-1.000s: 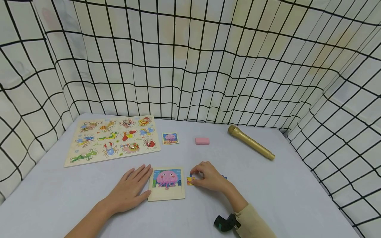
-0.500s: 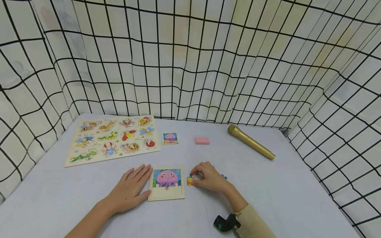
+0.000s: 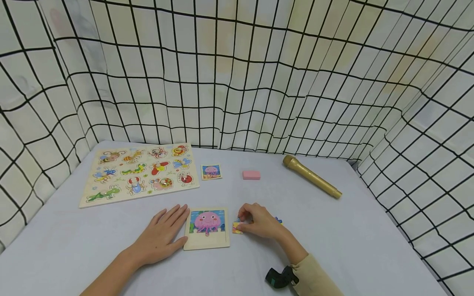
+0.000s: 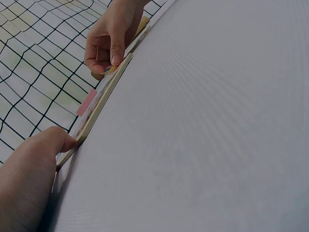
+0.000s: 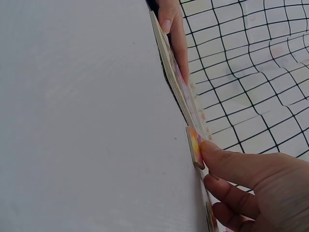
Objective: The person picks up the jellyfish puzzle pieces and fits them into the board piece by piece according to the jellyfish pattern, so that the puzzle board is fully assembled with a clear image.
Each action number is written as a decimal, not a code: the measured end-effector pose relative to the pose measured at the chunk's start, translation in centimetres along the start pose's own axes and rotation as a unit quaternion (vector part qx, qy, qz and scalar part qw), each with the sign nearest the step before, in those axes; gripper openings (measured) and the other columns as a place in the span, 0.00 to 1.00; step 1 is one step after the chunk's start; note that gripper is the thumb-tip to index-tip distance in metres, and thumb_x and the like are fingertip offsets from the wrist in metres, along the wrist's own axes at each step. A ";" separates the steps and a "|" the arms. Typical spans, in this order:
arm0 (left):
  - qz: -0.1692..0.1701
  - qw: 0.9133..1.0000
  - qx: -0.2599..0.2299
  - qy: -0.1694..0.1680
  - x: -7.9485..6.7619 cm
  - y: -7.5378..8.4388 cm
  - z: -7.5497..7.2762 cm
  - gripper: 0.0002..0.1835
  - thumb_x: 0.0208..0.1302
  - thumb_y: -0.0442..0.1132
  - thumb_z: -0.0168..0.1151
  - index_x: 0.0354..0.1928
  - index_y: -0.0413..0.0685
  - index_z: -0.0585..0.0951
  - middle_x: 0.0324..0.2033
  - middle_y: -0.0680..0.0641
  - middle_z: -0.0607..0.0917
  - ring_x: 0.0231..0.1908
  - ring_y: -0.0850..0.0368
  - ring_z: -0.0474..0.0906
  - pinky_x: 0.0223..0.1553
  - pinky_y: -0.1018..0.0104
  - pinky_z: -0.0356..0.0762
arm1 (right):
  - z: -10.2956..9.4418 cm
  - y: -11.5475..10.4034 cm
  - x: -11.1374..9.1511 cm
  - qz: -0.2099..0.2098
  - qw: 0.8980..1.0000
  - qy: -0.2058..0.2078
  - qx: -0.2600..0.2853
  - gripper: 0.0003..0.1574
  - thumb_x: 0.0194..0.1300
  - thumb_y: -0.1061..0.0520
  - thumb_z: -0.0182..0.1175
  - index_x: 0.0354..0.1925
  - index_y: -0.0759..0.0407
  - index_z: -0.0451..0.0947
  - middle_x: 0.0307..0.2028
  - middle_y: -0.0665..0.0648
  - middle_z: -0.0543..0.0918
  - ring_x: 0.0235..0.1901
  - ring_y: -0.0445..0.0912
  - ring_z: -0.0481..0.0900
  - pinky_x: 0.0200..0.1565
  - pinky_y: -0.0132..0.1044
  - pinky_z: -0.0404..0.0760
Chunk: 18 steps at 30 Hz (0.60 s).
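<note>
A square wooden jigsaw board [image 3: 207,243] lies on the white table, its upper part filled with a pink jellyfish picture and its lower strip bare wood. My left hand [image 3: 163,236] rests flat along the board's left edge, with the thumb on its side. Just right of the board, my right hand [image 3: 261,222] pinches a small yellow and orange jigsaw piece [image 3: 236,229]. In the right wrist view that jigsaw piece [image 5: 194,146] is tilted beside the board's edge, under the thumb. Another blue jigsaw piece [image 3: 278,220] shows partly behind the right hand.
A wooden insect peg puzzle [image 3: 148,195] lies at the back left. Beside it are a small jellyfish picture card [image 3: 211,172], a pink block [image 3: 251,175] and a gold microphone [image 3: 312,176]. Black netting [image 3: 237,84] over white cloth encloses the table's back and sides.
The right hand's fingers have shifted slightly, and the yellow jigsaw piece has moved a little toward me and turned. My left hand and the board stay put.
</note>
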<state>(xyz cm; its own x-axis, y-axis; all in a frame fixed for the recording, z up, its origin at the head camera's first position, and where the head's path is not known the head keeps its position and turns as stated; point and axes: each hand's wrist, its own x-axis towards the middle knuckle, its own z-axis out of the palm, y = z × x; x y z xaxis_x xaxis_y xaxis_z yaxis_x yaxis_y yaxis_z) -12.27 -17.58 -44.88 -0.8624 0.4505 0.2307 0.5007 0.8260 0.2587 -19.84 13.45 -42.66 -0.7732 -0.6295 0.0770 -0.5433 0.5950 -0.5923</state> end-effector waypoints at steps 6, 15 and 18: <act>0.001 1.000 -0.001 0.000 0.0 0.0 0.0 0.37 0.63 0.56 0.50 0.67 0.40 0.59 0.67 0.44 0.59 0.67 0.46 0.49 0.64 0.48 0.41 | 0.1 -0.1 -0.1 -0.001 1.000 -0.002 0.031 0.11 0.57 0.54 0.64 0.36 0.52 0.72 0.28 0.43 0.74 0.29 0.38 0.70 0.31 0.29 0.72; 0.003 1.000 0.002 -0.001 0.0 0.0 0.0 0.37 0.63 0.56 0.50 0.67 0.40 0.60 0.67 0.44 0.59 0.67 0.46 0.50 0.63 0.48 0.41 | -0.5 -0.5 -0.1 -0.004 0.999 0.016 0.050 0.05 0.61 0.57 0.60 0.36 0.53 0.74 0.28 0.44 0.76 0.26 0.38 0.72 0.29 0.30 0.73; 0.003 1.000 0.001 0.000 0.0 -0.1 0.0 0.37 0.63 0.56 0.50 0.67 0.40 0.60 0.67 0.44 0.60 0.67 0.46 0.50 0.63 0.48 0.41 | -0.6 -0.7 0.0 0.000 0.998 0.016 0.059 0.05 0.62 0.57 0.60 0.37 0.54 0.74 0.28 0.45 0.76 0.23 0.38 0.71 0.25 0.29 0.73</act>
<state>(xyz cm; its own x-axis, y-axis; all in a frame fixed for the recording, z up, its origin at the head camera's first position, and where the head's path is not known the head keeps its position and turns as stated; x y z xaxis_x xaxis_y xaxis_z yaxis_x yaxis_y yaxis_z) -12.30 -17.64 -44.91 -0.8598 0.4551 0.2316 0.5051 0.8244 0.2554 -19.68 13.34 -41.79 -0.7841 -0.6121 0.1025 -0.5034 0.5307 -0.6819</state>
